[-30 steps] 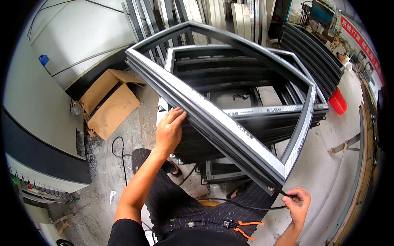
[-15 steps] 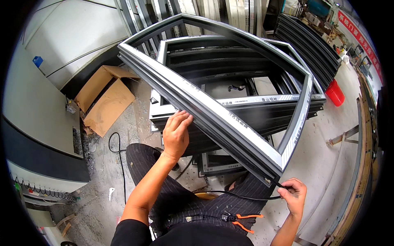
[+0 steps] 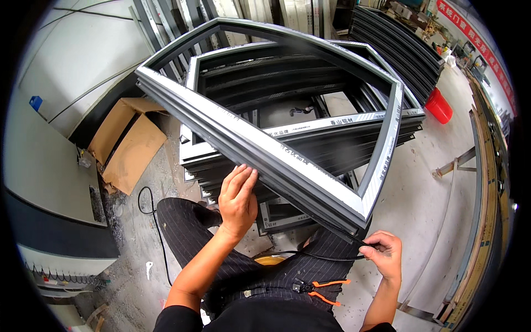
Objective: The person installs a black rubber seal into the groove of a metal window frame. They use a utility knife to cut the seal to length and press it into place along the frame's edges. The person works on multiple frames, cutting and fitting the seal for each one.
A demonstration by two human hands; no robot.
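A dark window frame [image 3: 387, 149] with white film on its faces lies slanted across a stack of similar frames [image 3: 298, 130]. My left hand [image 3: 238, 199] rests its fingertips on the frame's near edge, fingers stretched out and close together; its thumb is hidden. At the frame's near right corner my right hand [image 3: 383, 253] pinches a thin black rubber strip [image 3: 326, 256] between thumb and fingers. The strip runs along the near edge to that corner, and a loose length loops back left over my lap. Pliers with orange handles [image 3: 323, 293] lie at my waist.
An opened cardboard box [image 3: 135, 155] sits on the floor at the left, near a black cable [image 3: 156, 227]. Long profiles [image 3: 243, 16] lean at the back. More frames [image 3: 395, 50] and a red bucket [image 3: 438, 105] stand far right, with a long rack [image 3: 487, 221] nearer.
The view has shifted slightly, so the frames sit further left and higher. My left hand has slid along the near edge toward the right corner, its fingers straighter. My right hand still pinches the strip.
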